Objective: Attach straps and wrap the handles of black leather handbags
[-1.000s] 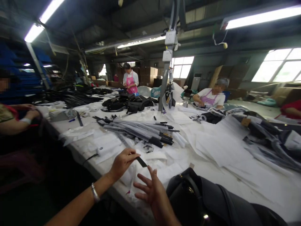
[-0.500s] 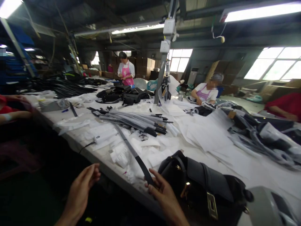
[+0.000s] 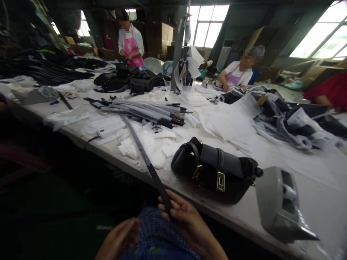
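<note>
My right hand (image 3: 189,220) grips the end of a long black strap (image 3: 154,175) beside the table's front edge. The strap slants up and away onto the table, and its far part looks greyer and shiny, as if wrapped in clear film. Low in the view, left of the strap and apart from it, is my left hand (image 3: 120,238). Its fingers are curled together and slightly blurred; what they hold, if anything, cannot be made out. A black handbag (image 3: 217,169) with gold-coloured hardware sits on the table just beyond my right hand.
A grey tape dispenser (image 3: 273,209) stands right of the handbag. Several film-wrapped straps (image 3: 146,110) lie mid-table, with white sheets (image 3: 219,124) to their right. Black bags (image 3: 130,77) are piled farther back. A metal post (image 3: 177,47) rises there, and co-workers stand or sit around the table.
My left hand has let go of the strap's end and drawn back low. My right hand has taken the strap and pulled it toward me. The view has tilted down, showing the tape dispenser.
</note>
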Tool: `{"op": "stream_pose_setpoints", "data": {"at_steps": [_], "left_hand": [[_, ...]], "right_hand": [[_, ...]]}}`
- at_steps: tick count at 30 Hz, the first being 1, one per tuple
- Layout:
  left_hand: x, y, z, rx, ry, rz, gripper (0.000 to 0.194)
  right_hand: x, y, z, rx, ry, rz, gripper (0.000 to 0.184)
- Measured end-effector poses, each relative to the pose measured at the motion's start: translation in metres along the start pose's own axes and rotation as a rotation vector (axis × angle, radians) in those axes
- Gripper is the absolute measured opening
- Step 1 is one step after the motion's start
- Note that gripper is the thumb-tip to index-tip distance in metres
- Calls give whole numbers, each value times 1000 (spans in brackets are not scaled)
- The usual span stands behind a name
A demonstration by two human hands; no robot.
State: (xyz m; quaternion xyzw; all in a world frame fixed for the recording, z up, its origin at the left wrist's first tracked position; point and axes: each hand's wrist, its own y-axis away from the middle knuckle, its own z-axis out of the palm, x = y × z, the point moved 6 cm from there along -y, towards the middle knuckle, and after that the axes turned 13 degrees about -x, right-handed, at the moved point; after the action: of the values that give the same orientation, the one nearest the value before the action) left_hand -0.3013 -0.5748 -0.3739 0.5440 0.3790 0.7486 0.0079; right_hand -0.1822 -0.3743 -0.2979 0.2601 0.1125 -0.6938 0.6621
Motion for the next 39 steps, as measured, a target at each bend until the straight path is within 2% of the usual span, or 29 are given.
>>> {"op": "stream_pose_setpoints", "data": {"at_steps": [2, 4, 7, 11, 17, 20, 24, 27, 29, 32, 36, 39], "left_hand": [[41, -13, 36, -79, 223, 39, 52], [78, -26, 59, -181, 371, 85, 50], [113, -44, 65, -182, 484, 120, 43], [131, -58, 59, -89, 537, 156, 34], [141, -54, 57, 55, 462, 261, 21], [141, -51, 57, 63, 458, 279, 20], [136, -52, 55, 56, 482, 308, 19], [134, -54, 54, 28, 501, 347, 19], [131, -54, 56, -5, 488, 333, 21], [123, -55, 55, -19, 464, 247, 28], [112, -59, 46, 68, 561, 198, 34], [107, -65, 40, 123, 662, 184, 32]], "right_hand": [[6, 6, 2, -17, -11, 10, 59], [12, 12, 2, -24, -6, 24, 58], [18, 20, 2, -21, -7, 30, 57], [25, 29, 1, -31, -19, 30, 55], [35, 37, -2, -28, 0, 67, 48], [42, 38, -5, 10, -25, 79, 43], [52, 38, -16, 127, -128, 63, 40], [54, 35, -21, 131, -87, 63, 38], [49, 33, -25, 138, 55, 22, 44], [30, 38, -32, 272, 411, -100, 49], [3, 50, -24, 418, 918, -248, 29], [-2, 55, -18, 444, 1063, -289, 21]]}}
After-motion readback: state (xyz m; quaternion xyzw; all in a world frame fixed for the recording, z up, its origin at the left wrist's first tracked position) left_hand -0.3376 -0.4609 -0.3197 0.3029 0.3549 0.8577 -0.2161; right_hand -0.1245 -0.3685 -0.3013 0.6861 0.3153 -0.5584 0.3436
